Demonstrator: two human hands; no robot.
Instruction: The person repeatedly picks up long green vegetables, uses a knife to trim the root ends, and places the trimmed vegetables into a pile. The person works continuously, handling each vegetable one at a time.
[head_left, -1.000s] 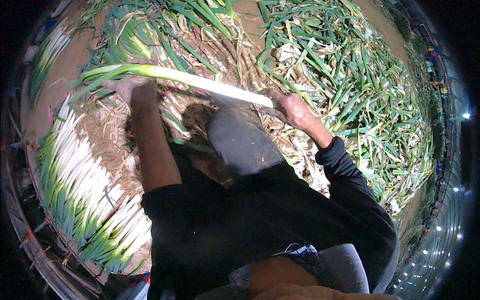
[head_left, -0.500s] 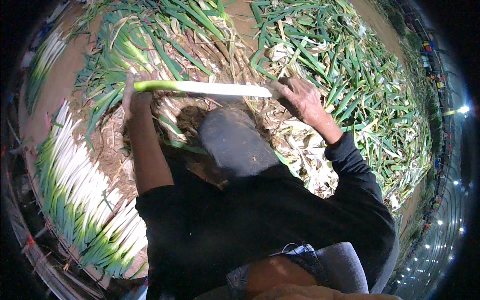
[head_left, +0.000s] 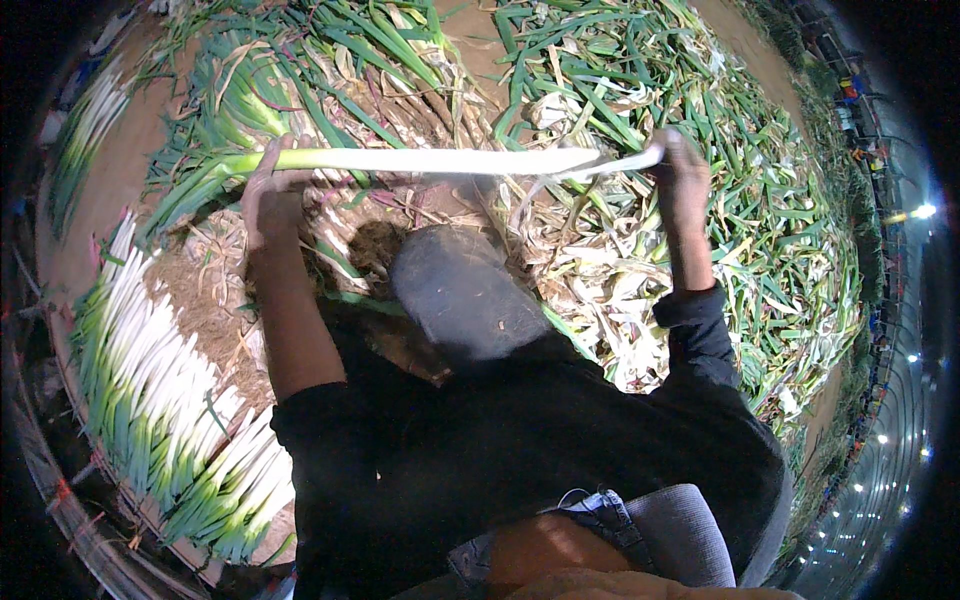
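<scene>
Right hand: since the earlier frame, your bare right hand [head_left: 683,175] has swung outward to the right, clear of the stalk's white end; it is blurred, but it appears to pinch the far end of a strip.
Pale strip: in the head view, a thin, whitish, skin-like strip [head_left: 632,163] now spans the gap between your right hand and the stalk, so the outer layer seems to be coming away, perhaps only partly.
Leek stalk: your long, straight, white-and-green leek stalk [head_left: 430,161] is up in front of you, roughly level, its white end toward the right.
Left hand: your bare left hand [head_left: 268,195] grasps the stalk at its green part, the leaves trailing beyond it to the left.
White row: to your left, slim white stalks with green tops [head_left: 170,370] lie side by side on the brown earthen ground [head_left: 130,160].
Leaf heap: to your right spreads a loose litter of green and straw-coloured leaves [head_left: 790,230].
Containers: you can make out none holding the stalks or leaves; both lie loose.
</scene>
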